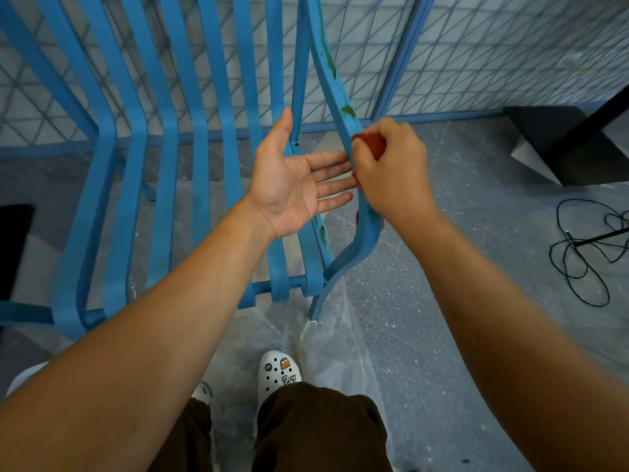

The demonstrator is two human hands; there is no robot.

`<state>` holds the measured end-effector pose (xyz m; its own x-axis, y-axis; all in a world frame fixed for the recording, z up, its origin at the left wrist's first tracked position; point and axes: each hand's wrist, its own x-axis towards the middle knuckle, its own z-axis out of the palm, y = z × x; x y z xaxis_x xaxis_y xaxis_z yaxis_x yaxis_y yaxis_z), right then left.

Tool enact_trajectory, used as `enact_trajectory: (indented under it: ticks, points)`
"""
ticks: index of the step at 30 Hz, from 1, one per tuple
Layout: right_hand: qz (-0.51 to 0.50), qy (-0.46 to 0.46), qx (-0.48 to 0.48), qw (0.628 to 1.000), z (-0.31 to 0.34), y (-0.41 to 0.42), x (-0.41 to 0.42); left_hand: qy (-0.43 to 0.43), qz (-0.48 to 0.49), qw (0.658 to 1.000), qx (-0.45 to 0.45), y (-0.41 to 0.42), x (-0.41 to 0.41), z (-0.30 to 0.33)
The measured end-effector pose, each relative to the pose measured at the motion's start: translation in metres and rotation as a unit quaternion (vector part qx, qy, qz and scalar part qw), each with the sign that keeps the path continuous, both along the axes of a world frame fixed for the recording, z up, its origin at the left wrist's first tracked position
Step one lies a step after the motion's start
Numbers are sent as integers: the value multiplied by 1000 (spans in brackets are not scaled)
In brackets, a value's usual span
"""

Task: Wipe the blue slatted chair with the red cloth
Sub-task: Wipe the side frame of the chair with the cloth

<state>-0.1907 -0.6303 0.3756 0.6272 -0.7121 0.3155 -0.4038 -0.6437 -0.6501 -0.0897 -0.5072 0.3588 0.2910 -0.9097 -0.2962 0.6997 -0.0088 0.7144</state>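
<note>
Gripping the red cloth (371,144) against the curved right armrest (343,114) of the blue slatted chair (170,158), the right hand (391,172) curled tightly round it. Green smears (348,110) marked the armrest just beyond the cloth. The left hand (292,185) lay released, palm up, fingers straight, just left of the armrest.

Even soft light, faint shadows, edges bowed, slight blur.
</note>
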Motion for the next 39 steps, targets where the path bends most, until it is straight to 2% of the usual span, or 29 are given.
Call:
enact_trajectory:
  ticks: [5, 10, 14, 18, 22, 29, 39]
  points:
    - [17, 21, 35, 999, 13, -16, 33, 0, 0, 1000, -1, 1, -3, 2]
    - [27, -12, 32, 999, -1, -10, 12, -33, -8, 999, 2, 1, -3, 1]
    - [18, -81, -4, 997, -26, 12, -25, -99, -6, 995, 24, -2, -6, 0]
    - [15, -124, -34, 992, -50, 25, -50, -127, -4, 992, 29, -4, -7, -2]
    - [22, -103, -45, 993, -39, 15, -40, -134, 1, 991, 28, -5, -9, -2]
    - [15, -27, 1, 1000, -10, -9, 8, -157, 3, 987, 44, -4, -13, 0]
    - [-12, -62, -31, 998, -48, 31, -44, -177, -28, 982, 64, 30, -26, -4]
